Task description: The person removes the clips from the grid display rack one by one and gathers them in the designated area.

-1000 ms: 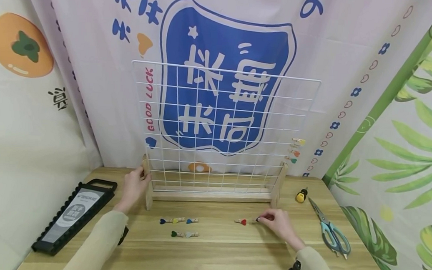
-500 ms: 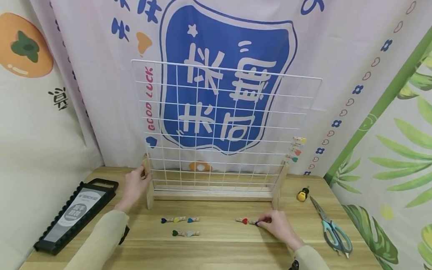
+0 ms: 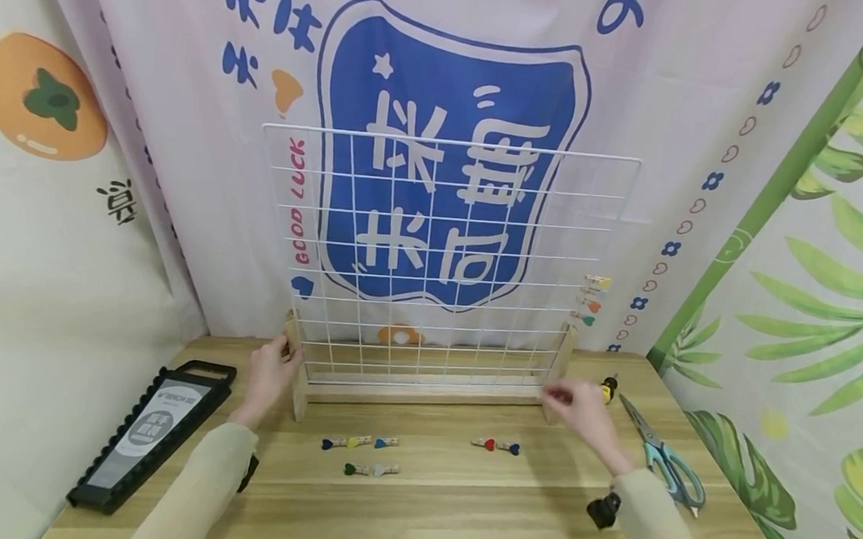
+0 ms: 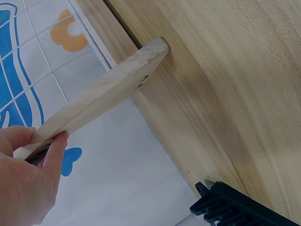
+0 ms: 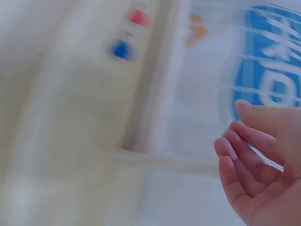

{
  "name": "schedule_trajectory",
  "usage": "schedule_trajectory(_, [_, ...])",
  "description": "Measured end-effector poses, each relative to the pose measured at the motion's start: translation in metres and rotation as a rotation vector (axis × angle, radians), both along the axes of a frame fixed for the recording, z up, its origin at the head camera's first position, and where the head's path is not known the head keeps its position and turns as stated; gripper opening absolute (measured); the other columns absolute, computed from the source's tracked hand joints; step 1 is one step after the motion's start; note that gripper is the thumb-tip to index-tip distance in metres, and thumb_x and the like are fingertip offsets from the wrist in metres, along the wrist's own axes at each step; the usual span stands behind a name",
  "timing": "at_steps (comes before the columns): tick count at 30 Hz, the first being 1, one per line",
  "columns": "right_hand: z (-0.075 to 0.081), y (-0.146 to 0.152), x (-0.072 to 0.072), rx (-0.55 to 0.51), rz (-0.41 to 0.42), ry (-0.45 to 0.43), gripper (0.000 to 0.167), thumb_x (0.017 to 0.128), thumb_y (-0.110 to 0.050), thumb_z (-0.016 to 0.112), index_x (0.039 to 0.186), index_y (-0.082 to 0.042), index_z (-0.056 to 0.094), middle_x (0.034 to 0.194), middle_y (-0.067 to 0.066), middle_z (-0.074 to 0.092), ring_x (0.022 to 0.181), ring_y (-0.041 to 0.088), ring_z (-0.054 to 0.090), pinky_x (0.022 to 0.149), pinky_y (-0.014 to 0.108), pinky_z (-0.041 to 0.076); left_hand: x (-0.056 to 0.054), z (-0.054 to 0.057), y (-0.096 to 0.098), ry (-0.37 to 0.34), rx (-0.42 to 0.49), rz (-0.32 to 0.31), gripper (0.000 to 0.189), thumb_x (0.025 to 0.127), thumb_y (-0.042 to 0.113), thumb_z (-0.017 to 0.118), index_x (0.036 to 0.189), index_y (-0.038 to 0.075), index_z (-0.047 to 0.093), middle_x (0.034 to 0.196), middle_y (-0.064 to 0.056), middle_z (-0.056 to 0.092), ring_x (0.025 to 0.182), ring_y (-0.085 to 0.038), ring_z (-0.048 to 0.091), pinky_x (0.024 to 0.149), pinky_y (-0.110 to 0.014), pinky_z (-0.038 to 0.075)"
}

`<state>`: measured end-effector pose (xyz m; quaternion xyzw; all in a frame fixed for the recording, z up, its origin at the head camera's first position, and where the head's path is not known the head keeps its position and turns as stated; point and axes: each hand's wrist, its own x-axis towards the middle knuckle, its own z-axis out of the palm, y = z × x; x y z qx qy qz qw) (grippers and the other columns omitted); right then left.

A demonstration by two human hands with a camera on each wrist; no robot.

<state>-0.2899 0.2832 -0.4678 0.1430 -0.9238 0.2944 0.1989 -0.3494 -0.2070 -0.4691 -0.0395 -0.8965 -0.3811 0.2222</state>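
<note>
My left hand point(image 3: 270, 375) pinches the upper end of the left wooden post point(image 4: 103, 92) of a stand between thumb and fingers. A white wire grid point(image 3: 451, 142) stands upright in that stand. My right hand point(image 3: 579, 409) is raised near the foot of the right post, its fingers loosely curled with nothing between them. In front of it on the table lie a red-heart mini clothespin point(image 3: 488, 445) and a dark-blue-heart mini clothespin point(image 3: 512, 448). Several more, including a green-heart clothespin point(image 3: 356, 470), lie left of centre. Several clothespins point(image 3: 592, 306) hang at the grid's right edge.
A black-framed rack with a label point(image 3: 150, 429) lies at the table's left. Scissors with teal handles point(image 3: 662, 461) and a small yellow-black screwdriver point(image 3: 608, 390) lie at the right. A printed cloth point(image 3: 207, 154) hangs behind the wooden table point(image 3: 414, 519).
My right hand has let go of the dark-blue-heart clothespin beside the red one and risen up and to the right. My left hand keeps its hold on the post.
</note>
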Motion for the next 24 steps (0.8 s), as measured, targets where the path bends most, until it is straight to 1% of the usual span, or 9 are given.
schedule_trajectory(3, [0.037, 0.008, -0.006, -0.007, -0.042, 0.161, 0.014, 0.082, -0.001, 0.076, 0.095, 0.002, 0.073, 0.086, 0.017, 0.074, 0.070, 0.023, 0.068, 0.063, 0.019, 0.055, 0.001, 0.000, -0.001, 0.003, 0.001, 0.004, 0.013, 0.092, 0.003, 0.060, 0.082, -0.005, 0.056, 0.099, -0.033, 0.070, 0.094, -0.046, 0.070, 0.078, -0.051, 0.059])
schedule_trajectory(5, [0.060, 0.015, -0.010, -0.024, -0.089, 0.259, 0.014, 0.082, 0.000, 0.076, 0.095, 0.003, 0.072, 0.087, 0.019, 0.074, 0.073, 0.028, 0.069, 0.065, 0.012, 0.051, 0.001, 0.000, -0.001, 0.013, -0.003, 0.005, 0.013, 0.092, 0.003, 0.060, 0.082, -0.004, 0.056, 0.097, -0.032, 0.071, 0.092, -0.045, 0.070, 0.077, -0.050, 0.059])
schedule_trajectory(6, [0.071, 0.017, -0.011, -0.046, -0.118, 0.292, 0.014, 0.083, 0.000, 0.075, 0.096, 0.004, 0.072, 0.089, 0.021, 0.073, 0.074, 0.029, 0.068, 0.066, 0.007, 0.049, 0.001, 0.000, -0.001, 0.020, -0.006, 0.005, 0.013, 0.092, 0.003, 0.060, 0.081, -0.004, 0.056, 0.096, -0.032, 0.071, 0.091, -0.045, 0.070, 0.076, -0.050, 0.059])
schedule_trajectory(9, [0.099, 0.025, -0.016, -0.138, -0.204, 0.351, 0.016, 0.086, -0.003, 0.073, 0.099, 0.006, 0.072, 0.093, 0.024, 0.072, 0.073, 0.008, 0.065, 0.067, -0.003, 0.040, 0.001, 0.000, -0.002, 0.035, -0.008, 0.004, 0.014, 0.092, 0.002, 0.060, 0.080, -0.004, 0.056, 0.093, -0.032, 0.071, 0.090, -0.045, 0.070, 0.074, -0.049, 0.058])
schedule_trajectory(10, [0.106, 0.027, -0.018, -0.173, -0.232, 0.347, 0.018, 0.088, -0.005, 0.072, 0.102, 0.006, 0.071, 0.095, 0.025, 0.071, 0.073, 0.001, 0.061, 0.067, -0.006, 0.037, 0.001, 0.000, -0.002, 0.036, -0.008, 0.006, 0.014, 0.092, 0.002, 0.060, 0.080, -0.003, 0.055, 0.092, -0.031, 0.071, 0.088, -0.044, 0.070, 0.074, -0.049, 0.058])
schedule_trajectory(13, [0.123, 0.034, -0.022, -0.255, -0.289, 0.297, 0.025, 0.092, -0.014, 0.070, 0.108, 0.004, 0.071, 0.102, 0.024, 0.070, 0.075, -0.018, 0.048, 0.067, -0.006, 0.038, 0.001, 0.000, -0.001, 0.035, -0.007, 0.004, 0.013, 0.091, 0.002, 0.061, 0.080, -0.004, 0.056, 0.093, -0.031, 0.071, 0.089, -0.045, 0.070, 0.074, -0.048, 0.058])
schedule_trajectory(15, [0.129, 0.038, -0.026, -0.270, -0.300, 0.244, 0.030, 0.094, -0.020, 0.068, 0.114, 0.002, 0.070, 0.108, 0.022, 0.069, 0.077, -0.019, 0.048, 0.069, -0.005, 0.039, 0.001, 0.000, -0.001, 0.027, -0.003, 0.001, 0.013, 0.091, 0.002, 0.061, 0.080, -0.004, 0.057, 0.093, -0.031, 0.071, 0.089, -0.044, 0.070, 0.073, -0.048, 0.058])
schedule_trajectory(20, [0.137, 0.044, -0.032, -0.218, -0.280, 0.130, 0.036, 0.097, -0.031, 0.063, 0.121, -0.004, 0.068, 0.117, 0.018, 0.069, 0.081, -0.018, 0.048, 0.072, -0.002, 0.040, 0.001, -0.001, -0.001, 0.017, -0.002, 0.005, 0.012, 0.091, 0.002, 0.062, 0.082, -0.004, 0.058, 0.097, -0.032, 0.071, 0.091, -0.045, 0.071, 0.075, -0.050, 0.059])
schedule_trajectory(24, [0.139, 0.047, -0.035, -0.214, -0.271, 0.104, 0.036, 0.098, -0.032, 0.062, 0.120, -0.005, 0.068, 0.115, 0.018, 0.070, 0.079, -0.016, 0.049, 0.067, 0.001, 0.041, 0.001, -0.001, 0.000, 0.023, -0.006, 0.007, 0.012, 0.090, 0.002, 0.063, 0.081, -0.005, 0.058, 0.098, -0.033, 0.071, 0.093, -0.047, 0.070, 0.076, -0.052, 0.059])
